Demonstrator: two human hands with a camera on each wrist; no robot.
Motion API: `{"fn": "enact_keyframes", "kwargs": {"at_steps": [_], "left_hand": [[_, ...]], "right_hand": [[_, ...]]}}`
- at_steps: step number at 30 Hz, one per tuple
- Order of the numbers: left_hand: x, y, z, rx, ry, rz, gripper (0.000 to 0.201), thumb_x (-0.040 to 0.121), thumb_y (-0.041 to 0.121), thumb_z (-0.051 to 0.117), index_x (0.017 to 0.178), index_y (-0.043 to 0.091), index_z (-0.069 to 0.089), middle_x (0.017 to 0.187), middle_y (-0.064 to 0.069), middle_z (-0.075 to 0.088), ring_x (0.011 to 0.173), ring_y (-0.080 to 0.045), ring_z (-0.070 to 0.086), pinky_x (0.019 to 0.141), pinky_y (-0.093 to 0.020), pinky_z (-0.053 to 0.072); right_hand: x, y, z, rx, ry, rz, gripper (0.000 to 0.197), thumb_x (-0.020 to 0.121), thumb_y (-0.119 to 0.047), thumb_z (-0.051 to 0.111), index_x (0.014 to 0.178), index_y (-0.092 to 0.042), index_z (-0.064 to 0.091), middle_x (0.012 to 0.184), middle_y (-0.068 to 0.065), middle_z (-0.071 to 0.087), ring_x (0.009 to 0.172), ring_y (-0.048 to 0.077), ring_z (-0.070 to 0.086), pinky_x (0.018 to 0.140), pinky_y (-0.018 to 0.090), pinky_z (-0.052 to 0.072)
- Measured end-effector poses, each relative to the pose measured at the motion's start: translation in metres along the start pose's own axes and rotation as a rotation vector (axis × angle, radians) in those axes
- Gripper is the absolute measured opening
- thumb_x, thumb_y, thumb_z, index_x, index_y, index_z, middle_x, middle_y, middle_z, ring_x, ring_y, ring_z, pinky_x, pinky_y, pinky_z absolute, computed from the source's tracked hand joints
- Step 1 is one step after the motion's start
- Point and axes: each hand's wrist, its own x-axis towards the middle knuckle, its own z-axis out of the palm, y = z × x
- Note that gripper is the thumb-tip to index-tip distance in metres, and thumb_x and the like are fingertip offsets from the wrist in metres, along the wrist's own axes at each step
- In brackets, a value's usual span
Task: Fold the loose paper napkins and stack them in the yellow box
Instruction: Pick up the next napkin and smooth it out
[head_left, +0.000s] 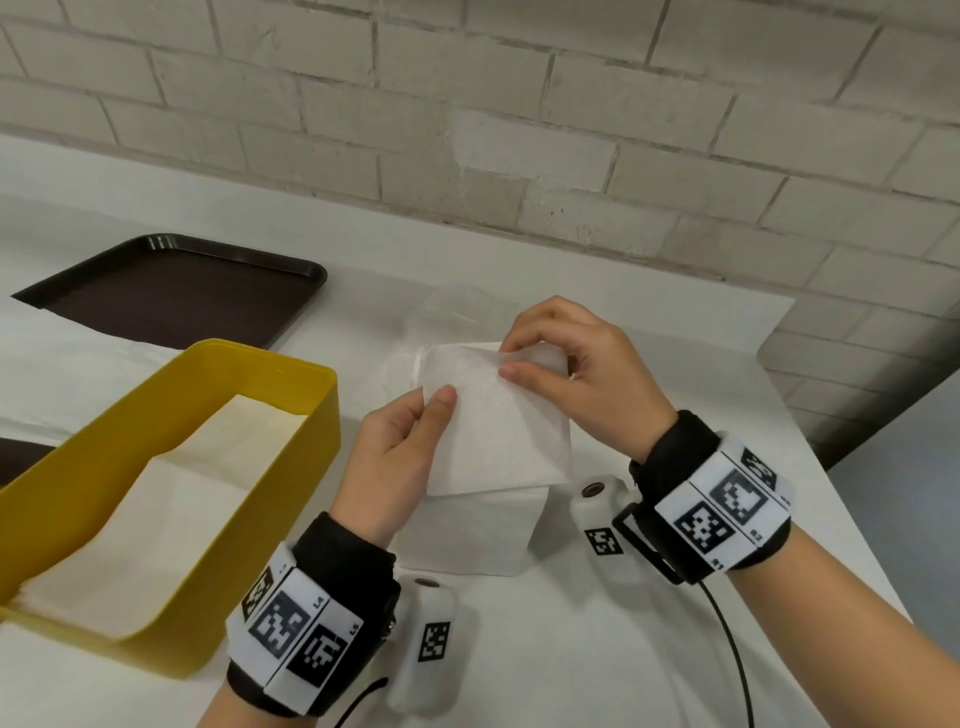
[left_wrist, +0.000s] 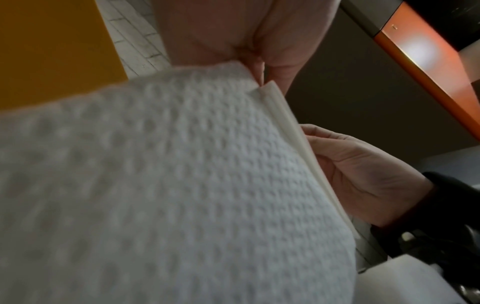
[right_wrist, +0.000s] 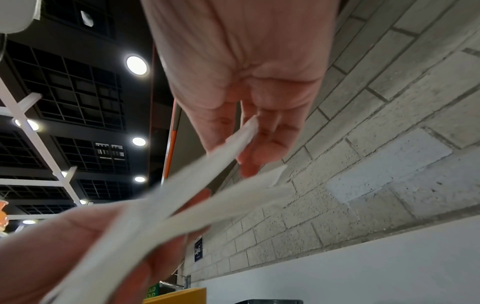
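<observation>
A white paper napkin (head_left: 493, 415) is held in the air above a white stack of napkins (head_left: 478, 530) on the table. My left hand (head_left: 415, 431) pinches the napkin's near left edge, thumb on top. My right hand (head_left: 561, 364) pinches the top layer at the far right corner and lifts it off the layers below. The right wrist view shows that layer (right_wrist: 233, 144) parted from the rest between my fingers. From the left wrist the embossed napkin (left_wrist: 168, 174) fills the picture. The yellow box (head_left: 306, 431) stands at the left with napkins (head_left: 156, 519) lying inside.
A dark brown tray (head_left: 182, 286) lies at the back left, partly under white paper. The white table (head_left: 649, 649) ends at the right, and a pale brick wall (head_left: 519, 130) runs behind it. A black cable (head_left: 732, 654) trails from my right wrist.
</observation>
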Motion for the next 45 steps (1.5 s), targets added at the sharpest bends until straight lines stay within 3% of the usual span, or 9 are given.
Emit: {"fn": "enact_keyframes", "kwargs": {"at_steps": [4,7,13,18,26,30,35,39,45], "left_hand": [[0.0,0.001,0.0,-0.063,-0.022,-0.053,0.029,0.088,0.033,0.045,0.089,0.015,0.067,0.085,0.004,0.074,0.082,-0.008,0.069,0.07,-0.018,0.054],[0.001,0.002,-0.002,-0.152,0.027,-0.116,0.038,0.09,0.043,0.037,0.091,0.024,0.07,0.092,0.006,0.074,0.091,-0.007,0.068,0.085,-0.029,0.049],[-0.001,0.005,0.002,-0.181,-0.001,-0.106,0.061,0.099,0.034,0.025,0.063,0.042,0.074,0.078,0.019,0.072,0.078,0.006,0.066,0.069,-0.013,0.05],[0.001,-0.002,0.0,-0.132,0.012,-0.081,0.027,0.087,0.03,0.042,0.087,0.022,0.068,0.081,0.007,0.073,0.081,-0.007,0.068,0.074,-0.025,0.052],[0.002,-0.003,-0.001,-0.261,-0.054,-0.176,0.043,0.089,0.039,0.04,0.077,0.017,0.076,0.093,-0.009,0.072,0.089,-0.019,0.068,0.077,-0.028,0.05],[-0.002,-0.003,0.002,-0.274,-0.176,-0.194,0.047,0.082,0.048,0.048,0.1,0.012,0.073,0.105,-0.01,0.071,0.1,-0.021,0.067,0.081,-0.029,0.053],[-0.001,-0.008,0.006,-0.142,-0.168,-0.149,0.008,0.074,0.025,0.072,0.073,0.017,0.075,0.084,-0.005,0.074,0.081,-0.02,0.069,0.068,-0.024,0.055],[0.002,-0.011,-0.002,-0.059,-0.121,-0.069,0.015,0.072,0.019,0.06,0.073,0.015,0.074,0.078,-0.003,0.072,0.074,-0.016,0.066,0.065,-0.024,0.052],[0.005,-0.004,-0.003,-0.084,-0.101,-0.071,0.015,0.076,0.022,0.059,0.076,0.013,0.07,0.069,0.002,0.071,0.064,-0.009,0.066,0.054,-0.018,0.049]], "right_hand": [[0.0,0.001,-0.001,0.029,0.009,-0.015,0.004,0.081,-0.023,0.061,0.079,-0.02,0.063,0.093,-0.015,0.053,0.093,0.0,0.052,0.086,0.011,0.039],[0.001,0.0,-0.003,0.297,0.034,0.155,0.007,0.085,-0.026,0.055,0.078,-0.025,0.055,0.084,-0.006,0.055,0.078,0.023,0.052,0.076,0.03,0.044],[-0.002,0.003,0.001,0.569,0.045,0.286,0.013,0.095,-0.02,0.045,0.083,-0.023,0.049,0.082,-0.006,0.051,0.069,0.004,0.048,0.06,0.013,0.041],[-0.006,0.004,0.0,0.793,0.039,0.374,0.006,0.085,-0.027,0.046,0.084,-0.022,0.05,0.08,-0.004,0.061,0.067,0.011,0.055,0.06,0.023,0.045],[-0.011,0.005,-0.01,0.975,0.123,0.433,0.007,0.081,-0.022,0.05,0.081,-0.016,0.047,0.072,-0.002,0.065,0.058,0.01,0.059,0.053,0.022,0.049],[-0.009,0.011,-0.008,0.976,0.261,0.485,0.014,0.092,-0.01,0.046,0.079,-0.014,0.048,0.076,0.001,0.062,0.06,0.009,0.06,0.055,0.021,0.05],[-0.013,0.016,-0.008,0.974,0.196,0.454,0.013,0.077,-0.019,0.062,0.08,-0.015,0.05,0.074,-0.001,0.063,0.06,0.008,0.061,0.055,0.019,0.05],[-0.018,0.017,-0.024,0.808,-0.092,0.328,0.043,0.06,-0.02,0.079,0.097,-0.014,0.058,0.087,-0.004,0.07,0.079,0.01,0.066,0.072,0.019,0.052],[-0.029,0.003,-0.038,0.305,-0.184,0.133,0.021,0.068,-0.041,0.071,0.083,-0.025,0.07,0.104,-0.012,0.067,0.119,0.003,0.05,0.103,0.02,0.035]]}}
